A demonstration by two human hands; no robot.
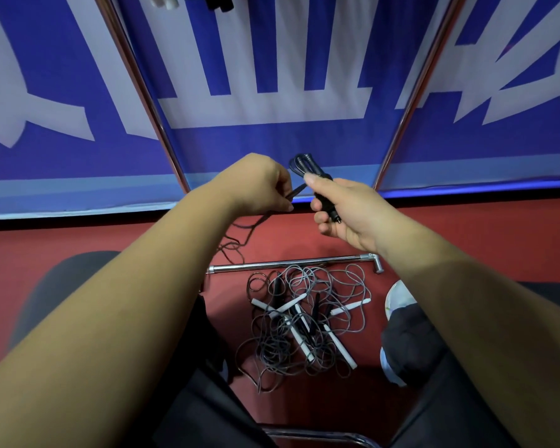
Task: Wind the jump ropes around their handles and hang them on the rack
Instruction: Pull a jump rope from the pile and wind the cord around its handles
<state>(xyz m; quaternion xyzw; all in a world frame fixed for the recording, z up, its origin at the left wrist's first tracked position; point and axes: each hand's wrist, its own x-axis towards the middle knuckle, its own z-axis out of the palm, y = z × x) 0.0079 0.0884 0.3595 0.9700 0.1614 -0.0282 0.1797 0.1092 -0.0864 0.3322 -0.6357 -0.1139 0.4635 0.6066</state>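
At nine o'clock from the right hand (346,215) gripping black plastic handles (328,208) as a spool, the left hand (256,185) pinches thin black cord (296,190), likely keeping wraps tight.

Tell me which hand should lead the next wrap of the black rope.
Left. The left hand pinches the loose cord beside the handles, which the right hand grips.

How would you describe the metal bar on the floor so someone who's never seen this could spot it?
Find the red floor below the blue and white banner. Beyond the tangled jump ropes lies a chrome bar, running left to right. Unlike the slanted poles against the banner, it lies flat and ends in a short elbow on the right.
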